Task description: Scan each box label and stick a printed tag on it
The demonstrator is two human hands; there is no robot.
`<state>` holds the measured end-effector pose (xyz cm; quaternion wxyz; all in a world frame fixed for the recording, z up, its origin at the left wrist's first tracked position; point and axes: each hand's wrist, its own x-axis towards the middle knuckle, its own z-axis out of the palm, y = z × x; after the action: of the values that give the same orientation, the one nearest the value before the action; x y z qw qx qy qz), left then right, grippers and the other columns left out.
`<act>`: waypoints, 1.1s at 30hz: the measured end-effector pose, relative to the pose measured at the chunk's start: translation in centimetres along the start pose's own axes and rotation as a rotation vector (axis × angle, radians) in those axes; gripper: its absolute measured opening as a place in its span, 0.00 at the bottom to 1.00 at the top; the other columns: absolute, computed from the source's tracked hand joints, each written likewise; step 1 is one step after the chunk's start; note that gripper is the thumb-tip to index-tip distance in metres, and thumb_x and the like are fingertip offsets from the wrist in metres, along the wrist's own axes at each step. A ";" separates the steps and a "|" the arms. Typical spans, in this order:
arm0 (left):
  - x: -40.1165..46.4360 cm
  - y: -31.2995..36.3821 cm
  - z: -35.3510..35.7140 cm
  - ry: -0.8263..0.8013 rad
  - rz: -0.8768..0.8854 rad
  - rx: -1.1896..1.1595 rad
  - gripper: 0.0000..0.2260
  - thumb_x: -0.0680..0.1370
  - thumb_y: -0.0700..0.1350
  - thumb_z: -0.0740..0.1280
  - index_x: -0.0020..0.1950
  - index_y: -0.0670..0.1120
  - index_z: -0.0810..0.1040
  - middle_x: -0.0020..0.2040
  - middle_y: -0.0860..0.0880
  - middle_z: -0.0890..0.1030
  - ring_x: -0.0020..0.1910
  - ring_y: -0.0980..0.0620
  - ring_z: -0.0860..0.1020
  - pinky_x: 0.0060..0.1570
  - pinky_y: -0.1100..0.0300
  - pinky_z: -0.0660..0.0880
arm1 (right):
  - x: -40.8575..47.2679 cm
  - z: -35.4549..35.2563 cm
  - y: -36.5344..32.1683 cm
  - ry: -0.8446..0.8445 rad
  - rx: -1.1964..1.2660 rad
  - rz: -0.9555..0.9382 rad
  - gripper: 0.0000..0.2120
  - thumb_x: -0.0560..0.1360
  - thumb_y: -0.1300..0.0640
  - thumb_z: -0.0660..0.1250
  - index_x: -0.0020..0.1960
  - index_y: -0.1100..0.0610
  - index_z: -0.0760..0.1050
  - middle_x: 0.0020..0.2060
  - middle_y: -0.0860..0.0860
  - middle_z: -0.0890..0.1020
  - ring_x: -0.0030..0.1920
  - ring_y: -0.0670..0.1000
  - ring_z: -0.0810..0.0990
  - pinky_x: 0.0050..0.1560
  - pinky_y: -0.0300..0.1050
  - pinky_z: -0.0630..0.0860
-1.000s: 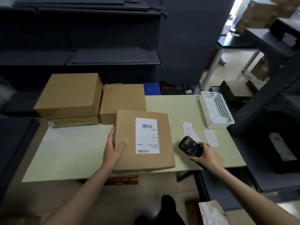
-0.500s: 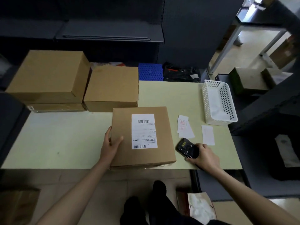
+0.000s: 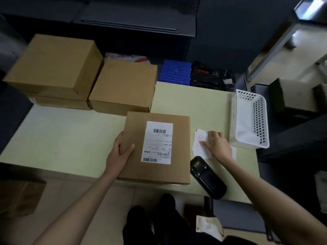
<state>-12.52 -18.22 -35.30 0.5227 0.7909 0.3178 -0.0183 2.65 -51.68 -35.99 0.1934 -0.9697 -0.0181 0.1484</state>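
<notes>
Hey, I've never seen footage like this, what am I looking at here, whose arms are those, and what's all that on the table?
This is one camera worn on a person's head, looking down at their own bare arms; no machine. The left hand grips the edge of a flat brown cardboard box bearing a white barcode label. The right hand touches small white printed tags. A black handheld scanner lies unheld on the pale green table, beside a white perforated plastic basket. More brown boxes sit behind.
</notes>
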 end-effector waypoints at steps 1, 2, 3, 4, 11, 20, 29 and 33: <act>0.0 0.1 0.0 0.005 -0.003 -0.005 0.30 0.74 0.60 0.68 0.72 0.65 0.58 0.64 0.52 0.76 0.58 0.50 0.77 0.57 0.51 0.73 | 1.0 0.2 -0.1 -0.020 -0.025 0.014 0.28 0.73 0.43 0.69 0.69 0.53 0.68 0.64 0.55 0.72 0.61 0.57 0.74 0.55 0.52 0.75; 0.0 0.2 0.0 0.015 -0.008 -0.006 0.29 0.74 0.59 0.68 0.72 0.64 0.59 0.64 0.52 0.76 0.57 0.51 0.77 0.56 0.53 0.73 | 1.8 0.5 -0.1 -0.039 -0.047 0.024 0.29 0.72 0.43 0.70 0.69 0.52 0.67 0.64 0.55 0.71 0.62 0.57 0.73 0.56 0.53 0.75; -0.1 0.3 0.0 0.025 -0.011 -0.004 0.29 0.75 0.57 0.68 0.73 0.63 0.59 0.64 0.52 0.76 0.58 0.52 0.76 0.55 0.55 0.72 | 2.4 0.7 -0.1 -0.050 -0.063 0.026 0.30 0.72 0.44 0.70 0.70 0.51 0.67 0.65 0.55 0.70 0.63 0.57 0.72 0.56 0.53 0.75; -0.1 0.4 0.1 0.035 -0.008 0.003 0.29 0.75 0.55 0.68 0.74 0.61 0.60 0.66 0.53 0.75 0.59 0.52 0.75 0.55 0.57 0.71 | 2.8 0.9 -0.1 -0.056 -0.077 0.019 0.30 0.72 0.44 0.70 0.70 0.51 0.67 0.65 0.55 0.70 0.65 0.57 0.70 0.56 0.53 0.75; -0.1 0.3 -0.1 0.035 0.037 0.087 0.34 0.73 0.62 0.67 0.75 0.60 0.57 0.69 0.56 0.71 0.65 0.54 0.72 0.59 0.56 0.70 | 3.9 0.8 -0.1 -0.055 -0.091 -0.055 0.23 0.73 0.47 0.70 0.66 0.49 0.71 0.64 0.52 0.71 0.63 0.54 0.72 0.49 0.50 0.77; 0.0 3.2 -0.7 0.086 0.198 0.347 0.26 0.75 0.51 0.70 0.71 0.53 0.68 0.73 0.48 0.63 0.71 0.50 0.63 0.66 0.54 0.65 | 3.3 -1.7 -1.1 0.016 0.027 -0.053 0.08 0.78 0.48 0.63 0.50 0.52 0.75 0.54 0.49 0.77 0.47 0.51 0.77 0.39 0.44 0.71; 1.6 12.0 0.9 -0.077 0.496 0.388 0.14 0.77 0.51 0.66 0.62 0.51 0.77 0.61 0.53 0.75 0.60 0.54 0.73 0.57 0.59 0.69 | 0.7 -8.0 -5.2 0.221 0.576 -0.080 0.02 0.76 0.54 0.68 0.46 0.52 0.77 0.39 0.48 0.82 0.37 0.48 0.81 0.46 0.51 0.77; 1.6 16.5 1.3 -0.121 0.578 0.321 0.13 0.78 0.52 0.66 0.62 0.53 0.76 0.61 0.55 0.75 0.60 0.57 0.72 0.53 0.63 0.67 | -0.8 -9.8 -9.4 0.245 0.686 -0.173 0.03 0.77 0.56 0.68 0.45 0.54 0.78 0.37 0.50 0.82 0.34 0.47 0.79 0.40 0.46 0.76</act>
<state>-2.19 -22.69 -23.04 0.3933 0.9179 0.0418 0.0338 4.98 -46.64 -23.55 0.5195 -0.8540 -0.0259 0.0118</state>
